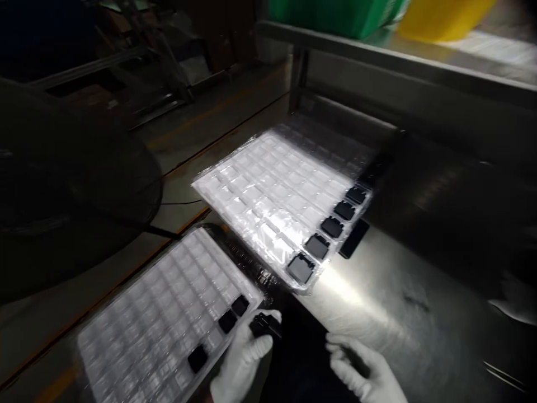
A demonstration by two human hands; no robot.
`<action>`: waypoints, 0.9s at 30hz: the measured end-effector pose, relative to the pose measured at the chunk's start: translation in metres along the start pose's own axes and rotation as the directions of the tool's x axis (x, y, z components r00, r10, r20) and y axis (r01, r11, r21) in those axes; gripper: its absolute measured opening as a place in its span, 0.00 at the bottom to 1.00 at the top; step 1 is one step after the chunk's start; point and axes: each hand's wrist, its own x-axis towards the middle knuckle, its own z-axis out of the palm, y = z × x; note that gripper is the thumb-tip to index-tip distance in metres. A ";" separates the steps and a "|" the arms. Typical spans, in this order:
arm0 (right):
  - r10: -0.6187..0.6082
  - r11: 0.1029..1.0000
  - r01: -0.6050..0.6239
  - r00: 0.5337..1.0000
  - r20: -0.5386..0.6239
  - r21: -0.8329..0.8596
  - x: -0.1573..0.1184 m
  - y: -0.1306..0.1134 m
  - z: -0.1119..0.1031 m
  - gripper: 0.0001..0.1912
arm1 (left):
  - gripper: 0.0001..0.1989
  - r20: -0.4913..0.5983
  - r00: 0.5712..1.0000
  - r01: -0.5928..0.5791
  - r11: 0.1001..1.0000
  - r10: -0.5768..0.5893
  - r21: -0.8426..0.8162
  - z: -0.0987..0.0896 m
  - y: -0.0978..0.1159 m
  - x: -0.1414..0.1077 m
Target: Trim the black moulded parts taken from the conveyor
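My left hand (247,355), in a white glove, grips a small black plastic part (266,326) between thumb and fingers. It is beside the near edge of a clear tray (168,302) with square pockets, where a few black parts (227,321) sit. My right hand (364,366), also gloved, is loosely curled over the metal table edge, its thumb and fingers apart; a dark patch shows in its palm, likely shadow. Ahead lies a second clear pocketed tray (268,190), with several black square parts (316,246) along its right row.
A metal table (377,291) spreads to the right, with a dark flat piece (353,239) beside the far tray. Above it, a metal shelf (377,61) carries a green bin (327,17) and a yellow bin (444,19). A large round mesh-like object (79,184) stands at left.
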 end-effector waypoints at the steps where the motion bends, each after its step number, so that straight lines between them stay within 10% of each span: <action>1: -0.093 0.994 0.090 0.994 0.051 0.059 0.001 -0.017 -0.002 0.22 | 0.26 0.086 0.992 -0.074 0.977 0.093 -0.201 0.025 0.015 0.005; 5: -0.565 0.822 0.556 0.824 -0.052 -0.122 -0.007 -0.083 -0.046 0.30 | 0.20 0.410 0.888 0.070 0.819 0.210 -0.570 0.112 0.071 0.017; 8: -0.780 0.610 0.664 0.599 -0.181 -0.432 -0.023 -0.110 -0.085 0.42 | 0.16 0.563 0.794 0.184 0.794 0.227 -0.579 0.155 0.098 0.018; 10: -0.822 0.559 0.697 0.538 -0.188 -0.448 -0.033 -0.116 -0.102 0.36 | 0.17 0.622 0.745 0.212 0.799 0.240 -0.562 0.178 0.106 0.015; 16: -0.784 0.615 0.776 0.585 -0.208 -0.140 -0.047 -0.106 -0.133 0.33 | 0.19 0.804 0.522 0.457 0.702 0.285 -0.546 0.235 0.098 0.007; 22: -0.572 0.764 0.643 0.715 -0.402 0.059 -0.057 -0.085 -0.147 0.33 | 0.21 0.844 0.464 0.494 0.713 0.268 -0.498 0.273 0.104 0.005; 27: -0.467 0.826 0.556 0.768 -0.437 0.094 -0.061 -0.079 -0.157 0.30 | 0.23 0.838 0.526 0.443 0.793 0.147 -0.417 0.291 0.114 0.002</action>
